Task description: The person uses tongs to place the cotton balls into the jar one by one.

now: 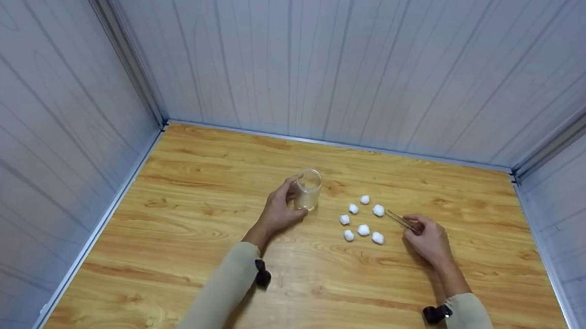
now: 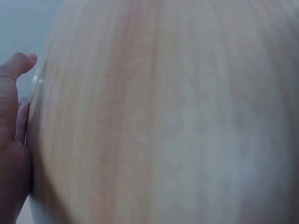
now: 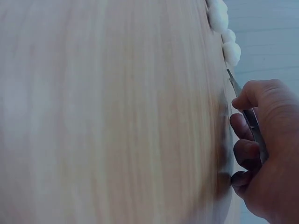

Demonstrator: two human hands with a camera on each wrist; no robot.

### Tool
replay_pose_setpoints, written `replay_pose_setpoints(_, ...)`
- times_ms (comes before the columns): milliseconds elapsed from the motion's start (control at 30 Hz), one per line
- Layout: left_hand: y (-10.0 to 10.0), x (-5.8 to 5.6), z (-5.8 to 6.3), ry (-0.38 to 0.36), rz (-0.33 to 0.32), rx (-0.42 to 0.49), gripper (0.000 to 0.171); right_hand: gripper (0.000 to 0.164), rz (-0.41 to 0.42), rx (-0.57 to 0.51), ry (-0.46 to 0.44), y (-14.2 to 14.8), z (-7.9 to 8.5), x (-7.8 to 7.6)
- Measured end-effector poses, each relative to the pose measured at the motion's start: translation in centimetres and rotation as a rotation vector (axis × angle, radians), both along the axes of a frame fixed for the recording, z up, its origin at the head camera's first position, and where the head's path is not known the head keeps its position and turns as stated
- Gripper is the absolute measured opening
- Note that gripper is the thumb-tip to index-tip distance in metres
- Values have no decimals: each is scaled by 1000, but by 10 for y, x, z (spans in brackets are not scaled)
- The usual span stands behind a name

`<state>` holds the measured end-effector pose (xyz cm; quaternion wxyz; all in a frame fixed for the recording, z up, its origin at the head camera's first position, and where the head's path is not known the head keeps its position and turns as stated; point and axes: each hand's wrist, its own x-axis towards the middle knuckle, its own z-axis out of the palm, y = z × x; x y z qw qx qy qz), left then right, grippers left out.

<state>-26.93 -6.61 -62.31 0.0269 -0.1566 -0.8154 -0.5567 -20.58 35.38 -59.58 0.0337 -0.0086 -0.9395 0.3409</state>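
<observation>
On the wooden table (image 1: 346,300), the outstretched left hand (image 1: 277,211) is curled round a clear cup (image 1: 308,198), left of some white fluffy balls (image 1: 363,230), while the right hand (image 1: 429,242) pinches tweezers (image 3: 252,125) pointing at them.

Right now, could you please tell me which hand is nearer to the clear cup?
Left: the left hand grips the clear cup from its left side, while the right hand, holding tweezers, is to the right, beyond the white balls.
</observation>
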Motion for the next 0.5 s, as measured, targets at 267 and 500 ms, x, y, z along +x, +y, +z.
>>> replay_pose_setpoints(267, 0, 0, 0, 13, -5, 1, 90, 33, 19, -21, 18, 2, 2, -1)
replay_pose_setpoints(500, 0, 0, -1, 15, 5, -9, 90, 29, 18, -35, 20, 5, 2, -1)
